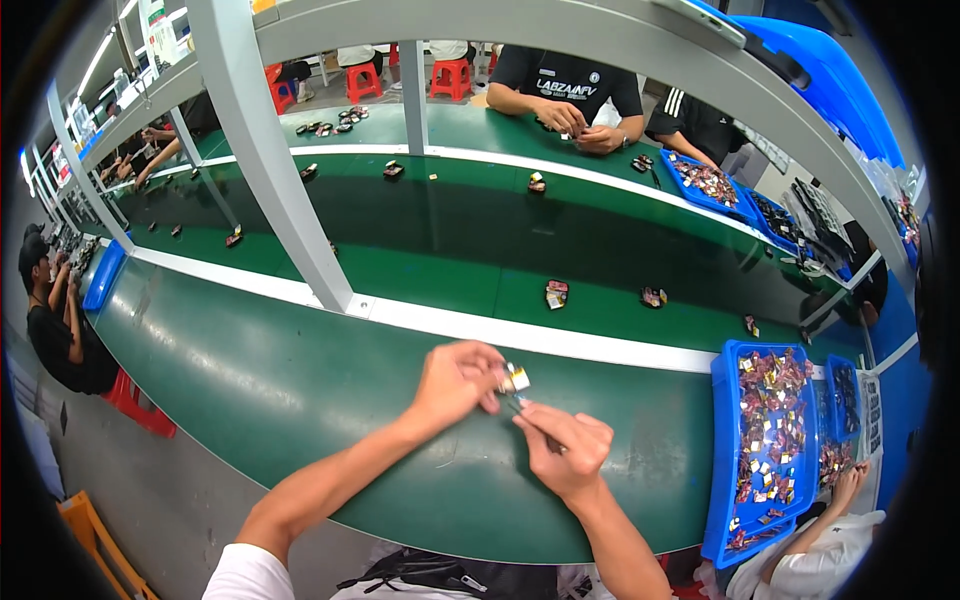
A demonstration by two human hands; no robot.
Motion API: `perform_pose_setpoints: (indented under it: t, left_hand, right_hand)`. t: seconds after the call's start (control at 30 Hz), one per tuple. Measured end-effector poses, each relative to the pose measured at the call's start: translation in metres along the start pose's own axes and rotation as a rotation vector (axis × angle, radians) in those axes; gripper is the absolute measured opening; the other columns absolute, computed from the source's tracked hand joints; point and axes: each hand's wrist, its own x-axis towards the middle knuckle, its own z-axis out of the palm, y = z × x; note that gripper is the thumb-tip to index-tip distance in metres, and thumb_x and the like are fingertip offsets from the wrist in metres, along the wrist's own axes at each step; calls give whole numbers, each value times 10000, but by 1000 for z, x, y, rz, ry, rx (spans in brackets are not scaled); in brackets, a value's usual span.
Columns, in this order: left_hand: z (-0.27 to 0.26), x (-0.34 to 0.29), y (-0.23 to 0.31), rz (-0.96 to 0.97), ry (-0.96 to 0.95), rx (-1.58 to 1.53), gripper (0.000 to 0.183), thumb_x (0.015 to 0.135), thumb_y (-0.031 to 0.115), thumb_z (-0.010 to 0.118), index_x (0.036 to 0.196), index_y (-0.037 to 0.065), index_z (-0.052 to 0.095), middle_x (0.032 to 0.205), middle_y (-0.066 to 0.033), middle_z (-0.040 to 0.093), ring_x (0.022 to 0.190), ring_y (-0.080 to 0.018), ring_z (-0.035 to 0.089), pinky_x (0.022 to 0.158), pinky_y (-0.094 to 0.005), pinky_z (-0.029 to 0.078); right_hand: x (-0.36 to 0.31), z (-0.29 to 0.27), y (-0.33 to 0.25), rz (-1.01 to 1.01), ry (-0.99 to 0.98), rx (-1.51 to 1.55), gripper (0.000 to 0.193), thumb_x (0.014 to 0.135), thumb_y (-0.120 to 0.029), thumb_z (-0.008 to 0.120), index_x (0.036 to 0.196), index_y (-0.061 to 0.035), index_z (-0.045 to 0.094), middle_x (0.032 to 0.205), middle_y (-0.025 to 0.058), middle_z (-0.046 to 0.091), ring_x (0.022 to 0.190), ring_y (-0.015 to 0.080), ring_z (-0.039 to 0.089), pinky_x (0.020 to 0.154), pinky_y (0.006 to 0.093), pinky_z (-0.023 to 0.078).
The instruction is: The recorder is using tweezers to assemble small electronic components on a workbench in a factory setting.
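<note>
Over the green worktable, my two hands almost meet. Between the fingertips of my left hand is a small part with a white and yellow label; its other side is hidden by the fingers. My right hand is closed in a pinch just below it, on a thin dark piece whose kind is too small to make out. The tip of that piece reaches close to the labelled part; whether they touch I cannot tell.
At the right stands a blue tray of small reddish wired parts. Beyond a white rail, a green conveyor belt carries scattered parts. A grey frame post rises at front left. Co-workers sit across, left and right.
</note>
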Motion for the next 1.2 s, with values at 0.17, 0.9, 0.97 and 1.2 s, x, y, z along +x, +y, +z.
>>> perform_pose_setpoints:
  t: [0.17, 0.9, 0.97, 1.2]
  left_hand:
    - [-46, 87, 26, 164, 345, 243, 149, 901, 15, 683, 1011, -78, 643, 799, -120, 681, 625, -211, 710, 562, -317, 588]
    - [21, 190, 26, 300, 29, 1157, 117, 724, 128, 781, 830, 78, 790, 859, -115, 757, 847, -288, 726, 796, -386, 576]
    - [12, 187, 29, 208, 6, 1094, 99, 744, 96, 766, 822, 35, 753, 757, -108, 738, 749, -248, 724, 716, -354, 569]
    - [-32, 100, 30, 374, 25, 770, 74, 825, 21, 699, 841, -28, 646, 690, -80, 689, 510, -117, 618, 481, -291, 470]
  right_hand:
    - [-1, -2, 7, 110, 110, 58, 205, 703, 6, 855, 860, -62, 743, 852, 52, 778, 564, 136, 670, 453, 241, 404]
    - [0, -6, 0, 114, 83, 94, 175, 719, 1, 835, 850, -65, 740, 850, 51, 774, 609, 171, 702, 466, 253, 437]
    - [1, -5, -2, 111, 65, 87, 164, 726, -11, 834, 845, -71, 738, 851, 48, 774, 584, 166, 685, 465, 254, 436]
    - [6, 1, -9, 170, 66, 138, 151, 732, -29, 836, 835, -75, 736, 846, 43, 773, 477, 151, 600, 446, 260, 414]
